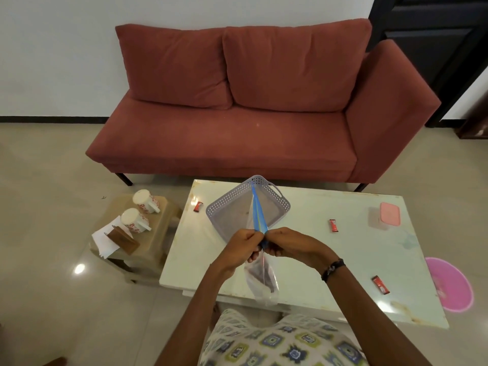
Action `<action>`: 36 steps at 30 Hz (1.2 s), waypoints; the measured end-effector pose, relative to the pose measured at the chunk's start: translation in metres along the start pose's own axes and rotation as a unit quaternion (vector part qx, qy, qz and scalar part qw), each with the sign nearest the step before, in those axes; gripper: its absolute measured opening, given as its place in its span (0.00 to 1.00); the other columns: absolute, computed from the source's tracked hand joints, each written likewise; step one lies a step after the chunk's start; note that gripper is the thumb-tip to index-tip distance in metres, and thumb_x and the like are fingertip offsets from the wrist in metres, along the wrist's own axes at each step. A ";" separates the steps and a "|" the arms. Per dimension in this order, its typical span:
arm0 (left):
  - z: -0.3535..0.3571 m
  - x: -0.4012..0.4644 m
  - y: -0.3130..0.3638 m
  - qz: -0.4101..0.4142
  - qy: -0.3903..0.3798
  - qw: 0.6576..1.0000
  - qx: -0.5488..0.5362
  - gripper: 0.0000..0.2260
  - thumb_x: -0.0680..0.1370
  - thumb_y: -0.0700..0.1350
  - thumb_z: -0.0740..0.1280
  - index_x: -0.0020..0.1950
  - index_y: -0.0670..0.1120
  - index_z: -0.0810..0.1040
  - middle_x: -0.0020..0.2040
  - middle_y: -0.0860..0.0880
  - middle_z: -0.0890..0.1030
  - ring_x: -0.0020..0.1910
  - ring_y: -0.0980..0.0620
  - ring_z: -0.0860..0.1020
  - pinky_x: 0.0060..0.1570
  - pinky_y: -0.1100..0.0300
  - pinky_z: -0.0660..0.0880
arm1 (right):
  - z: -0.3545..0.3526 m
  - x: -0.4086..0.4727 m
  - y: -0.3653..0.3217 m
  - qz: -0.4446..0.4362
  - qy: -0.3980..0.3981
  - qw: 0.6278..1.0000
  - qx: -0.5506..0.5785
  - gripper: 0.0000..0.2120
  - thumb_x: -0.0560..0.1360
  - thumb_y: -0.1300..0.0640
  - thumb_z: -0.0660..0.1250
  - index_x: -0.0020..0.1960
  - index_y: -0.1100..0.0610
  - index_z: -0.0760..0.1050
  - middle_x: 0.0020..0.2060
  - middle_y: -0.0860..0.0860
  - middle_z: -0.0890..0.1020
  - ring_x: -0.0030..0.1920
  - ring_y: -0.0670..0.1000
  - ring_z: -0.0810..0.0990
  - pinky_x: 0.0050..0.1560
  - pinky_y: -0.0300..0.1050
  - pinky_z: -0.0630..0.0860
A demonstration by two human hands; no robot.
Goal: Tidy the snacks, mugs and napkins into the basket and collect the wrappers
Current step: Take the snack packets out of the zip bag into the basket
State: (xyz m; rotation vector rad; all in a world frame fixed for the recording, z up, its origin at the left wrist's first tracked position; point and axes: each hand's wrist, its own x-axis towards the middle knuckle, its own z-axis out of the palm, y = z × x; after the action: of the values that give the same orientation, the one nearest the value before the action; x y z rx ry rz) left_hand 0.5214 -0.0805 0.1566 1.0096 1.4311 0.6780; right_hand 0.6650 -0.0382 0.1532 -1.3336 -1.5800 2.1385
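My left hand [241, 247] and my right hand [286, 243] both pinch the blue zip strip of a clear zip bag [261, 281] that hangs between them, with dark contents inside. Just beyond my hands a grey perforated basket [227, 207] stands on the white table [330, 249]. Three red snack wrappers lie on the table: one left of the basket [198, 206], one to the right [333, 225], one near the right front [380, 284]. Two white flowered mugs [145, 201] [134, 220] sit on a side stool, beside white napkins [104, 240].
A pink-lidded box [388, 215] stands at the table's far right. A brown holder [124, 240] rests on the beige stool [155, 233] left of the table. A red sofa [237, 114] is behind. A pink round object [449, 283] lies on the floor, right.
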 end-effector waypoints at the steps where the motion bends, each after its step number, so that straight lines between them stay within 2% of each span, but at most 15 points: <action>1: 0.002 0.001 0.000 0.006 0.007 1.000 -0.013 0.12 0.78 0.39 0.56 0.34 0.42 0.69 0.28 0.48 0.67 0.23 0.57 0.65 0.24 0.67 0.63 | 0.001 0.000 0.001 -0.009 0.010 1.000 0.014 0.10 0.78 0.58 0.57 0.43 0.59 0.75 0.38 0.55 0.74 0.41 0.49 0.70 0.49 0.43 0.70; 3: 0.006 0.003 -0.001 0.007 0.037 0.998 -0.041 0.13 0.78 0.38 0.56 0.33 0.42 0.69 0.28 0.47 0.67 0.22 0.57 0.65 0.22 0.68 0.63 | 0.006 0.001 0.004 -0.031 0.046 0.998 0.039 0.10 0.78 0.58 0.57 0.42 0.60 0.74 0.37 0.54 0.74 0.40 0.49 0.70 0.50 0.43 0.70; 7: 0.016 0.005 -0.007 0.001 0.094 0.993 -0.066 0.15 0.78 0.38 0.57 0.33 0.42 0.72 0.29 0.45 0.72 0.21 0.58 0.67 0.23 0.68 0.66 | 0.015 0.001 0.006 -0.048 0.117 0.991 0.043 0.14 0.77 0.61 0.58 0.32 0.56 0.69 0.29 0.49 0.71 0.30 0.44 0.68 0.38 0.34 0.69; 11: 0.024 0.006 -0.007 0.013 0.135 0.989 -0.063 0.16 0.78 0.37 0.56 0.31 0.43 0.72 0.28 0.45 0.74 0.21 0.59 0.68 0.25 0.67 0.67 | 0.021 0.004 0.009 -0.047 0.180 0.981 0.050 0.12 0.75 0.60 0.58 0.34 0.59 0.71 0.30 0.53 0.73 0.33 0.48 0.70 0.40 0.40 0.70; 14: 0.029 0.007 -0.009 0.025 0.178 0.982 -0.060 0.17 0.78 0.37 0.57 0.29 0.44 0.71 0.26 0.47 0.72 0.20 0.58 0.67 0.24 0.66 0.66 | 0.029 0.008 0.009 -0.048 0.230 0.970 0.058 0.12 0.75 0.60 0.58 0.33 0.59 0.70 0.29 0.53 0.72 0.31 0.48 0.69 0.37 0.40 0.69; 17: 0.034 0.008 -0.010 0.053 0.242 0.969 -0.019 0.17 0.77 0.37 0.59 0.27 0.44 0.67 0.25 0.47 0.69 0.23 0.55 0.66 0.24 0.67 0.64 | 0.034 0.013 0.011 -0.044 0.308 0.950 0.003 0.14 0.74 0.61 0.59 0.30 0.58 0.64 0.27 0.53 0.68 0.30 0.49 0.64 0.32 0.39 0.63; 20: 0.032 0.011 -0.008 0.082 0.289 0.953 0.025 0.18 0.76 0.36 0.61 0.26 0.46 0.63 0.24 0.49 0.67 0.21 0.58 0.67 0.23 0.70 0.64 | 0.034 0.015 0.011 -0.076 0.375 0.919 -0.093 0.14 0.74 0.61 0.61 0.31 0.61 0.64 0.26 0.53 0.67 0.29 0.48 0.62 0.31 0.40 0.60; 23: 0.027 0.014 -0.006 0.077 0.253 0.964 0.028 0.17 0.76 0.37 0.60 0.27 0.45 0.66 0.24 0.48 0.71 0.21 0.58 0.70 0.22 0.72 0.65 | 0.025 0.010 0.005 -0.064 0.319 0.941 -0.095 0.15 0.75 0.58 0.61 0.32 0.66 0.70 0.29 0.56 0.75 0.30 0.49 0.69 0.35 0.41 0.67; 25: 0.024 0.015 -0.008 0.079 0.223 0.971 0.035 0.16 0.77 0.38 0.60 0.28 0.44 0.67 0.25 0.47 0.71 0.20 0.58 0.69 0.23 0.71 0.65 | 0.017 0.008 0.001 -0.043 0.293 0.947 -0.125 0.13 0.74 0.55 0.62 0.34 0.62 0.72 0.31 0.55 0.77 0.32 0.51 0.73 0.38 0.42 0.69; 28: 0.022 0.014 -0.009 0.084 0.189 0.977 0.054 0.16 0.79 0.40 0.59 0.30 0.43 0.69 0.25 0.47 0.72 0.20 0.59 0.69 0.25 0.68 0.68 | 0.005 0.016 -0.006 -0.027 0.291 0.936 -0.195 0.11 0.73 0.50 0.67 0.46 0.59 0.74 0.37 0.50 0.77 0.41 0.52 0.78 0.42 0.42 0.72; 30: 0.022 0.012 -0.009 0.084 0.171 0.979 0.077 0.17 0.79 0.40 0.58 0.29 0.45 0.69 0.24 0.49 0.72 0.19 0.59 0.70 0.26 0.65 0.70 | -0.002 0.025 -0.014 -0.029 0.272 0.930 -0.245 0.12 0.72 0.52 0.69 0.49 0.60 0.76 0.39 0.50 0.77 0.42 0.50 0.77 0.44 0.43 0.73; 32: 0.021 0.010 -0.010 0.071 0.162 0.978 0.112 0.19 0.79 0.40 0.59 0.27 0.47 0.66 0.23 0.49 0.70 0.19 0.59 0.70 0.28 0.60 0.70 | -0.005 0.033 -0.021 -0.041 0.257 0.919 -0.298 0.10 0.71 0.58 0.69 0.44 0.65 0.78 0.38 0.56 0.79 0.40 0.51 0.75 0.40 0.44 0.73; 34: 0.015 0.011 -0.014 0.036 0.161 0.972 0.168 0.18 0.78 0.43 0.60 0.27 0.46 0.66 0.25 0.47 0.70 0.25 0.54 0.73 0.34 0.52 0.74 | -0.003 0.037 -0.020 -0.047 0.256 0.911 -0.320 0.09 0.71 0.60 0.70 0.44 0.67 0.80 0.42 0.59 0.83 0.38 0.50 0.75 0.33 0.37 0.69; 36: 0.009 0.012 -0.015 -0.004 0.156 0.961 0.227 0.13 0.77 0.47 0.63 0.33 0.46 0.69 0.31 0.46 0.75 0.35 0.46 0.78 0.42 0.51 0.77 | 0.003 0.035 -0.015 -0.053 0.264 0.909 -0.319 0.08 0.71 0.60 0.70 0.45 0.65 0.81 0.44 0.58 0.84 0.38 0.49 0.76 0.32 0.32 0.67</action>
State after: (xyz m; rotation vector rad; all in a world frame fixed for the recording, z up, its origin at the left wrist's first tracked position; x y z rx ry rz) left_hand 0.5286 -0.0778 0.1367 1.2877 1.9227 0.5267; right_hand 0.6370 -0.0135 0.1464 -1.7431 -2.0900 1.0564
